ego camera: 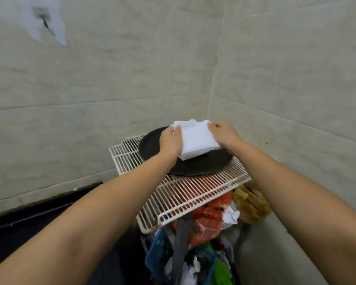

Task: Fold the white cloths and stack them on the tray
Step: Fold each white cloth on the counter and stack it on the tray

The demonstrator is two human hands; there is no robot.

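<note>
Left hand (171,140) and right hand (224,133) clamp a folded white terry cloth (195,139) over a round black tray (203,165); the tray sits on a wire rack (193,192).

**No readable text in view**

Nothing legible from where I'm looking. No print, label or brand on the white cloths (195,138), the dark tray (212,163) or the wire rack (193,194). The packaging (208,221) under the rack is too blurred to read.

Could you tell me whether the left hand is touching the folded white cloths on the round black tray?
Touching: the head view shows the left hand gripping the folded white cloths' left edge.
</note>
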